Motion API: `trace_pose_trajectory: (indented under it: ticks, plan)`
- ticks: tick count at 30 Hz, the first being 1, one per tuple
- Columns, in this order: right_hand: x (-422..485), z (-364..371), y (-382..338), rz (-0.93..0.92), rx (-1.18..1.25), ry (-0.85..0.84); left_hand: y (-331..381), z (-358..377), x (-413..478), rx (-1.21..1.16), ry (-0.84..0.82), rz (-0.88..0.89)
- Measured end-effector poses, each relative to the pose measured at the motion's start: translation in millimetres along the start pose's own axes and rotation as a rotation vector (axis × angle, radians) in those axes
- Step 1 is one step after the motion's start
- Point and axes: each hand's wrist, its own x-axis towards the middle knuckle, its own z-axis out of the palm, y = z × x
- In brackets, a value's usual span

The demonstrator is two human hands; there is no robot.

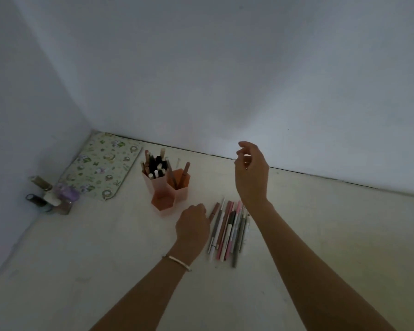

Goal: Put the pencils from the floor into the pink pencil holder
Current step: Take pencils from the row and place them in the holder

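The pale floor (320, 235) fills the lower half of the frame and meets a bare wall (225, 68) above. A patterned mat (103, 166) lies at centre left, in the corner. The pink pencil holder (170, 189) stands just right of it, near frame centre. It has three six-sided cells: the rear-left one is packed, the right one holds a few sticks, and the front one appears empty. The pencils (228, 230) lie loose on the floor just below and right of the holder, side by side in one row. Their long axes run near vertical in the frame, leaning slightly to the upper right; which ends are the tips cannot be read in this dim view. The right hand (251, 173) is raised over the row's upper end, fingers loosely curled, grasping nothing. The left hand (193, 223) sits low at the row's left edge, knuckles up and fingers bent down beside the leftmost pencil; whether it pinches that pencil cannot be told. Small bottles (50, 199) stand at far left. Assessment: pick-up step, with many pencils outstanding. The next move calls for a firm pinch on one pencil, a lift, a turn to upright, and lowering it into a cell with room.
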Motion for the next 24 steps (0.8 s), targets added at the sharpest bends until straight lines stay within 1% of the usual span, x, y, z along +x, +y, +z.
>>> trace_pose_trajectory:
  ticks: [3, 6, 8, 9, 10, 11, 13, 15, 17, 18, 21, 24]
  plan:
    - [2, -30, 16, 0.050, -0.014, 0.045, 9, 12, 6, 0.095, 0.009, -0.004]
    - [-4, -44, 31, 0.105, -0.048, 0.066, 17, 17, 7, 0.214, 0.047, 0.061]
    - [-12, -50, 40, 0.136, -0.061, 0.068, 23, 13, 6, 0.228, 0.022, 0.097]
    - [-17, -51, 45, 0.143, -0.075, 0.071, 26, 6, 7, 0.163, 0.021, 0.103]
    - [-21, -53, 49, 0.147, -0.100, 0.071, 30, -3, 6, 0.045, 0.049, 0.112]
    - [-25, -55, 54, 0.158, -0.129, 0.068, 35, -16, 6, -0.107, 0.124, 0.136]
    - [-32, -57, 64, 0.224, -0.201, 0.025, 48, -46, 0, -0.387, 0.345, 0.237]
    - [-40, -55, 72, 0.328, -0.285, -0.090, 61, -76, -8, -0.549, 0.548, 0.358]
    - [-50, -51, 78, 0.436, -0.342, -0.223, 68, -102, -16, -0.629, 0.678, 0.424]
    - [-54, -49, 79, 0.484, -0.364, -0.279, 70, -110, -19, -0.657, 0.710, 0.433]
    - [-65, -40, 82, 0.536, -0.472, -0.396, 69, -119, -25, -0.691, 0.731, 0.431]
    - [-71, -33, 82, 0.522, -0.545, -0.422, 63, -114, -28, -0.690, 0.726, 0.427]
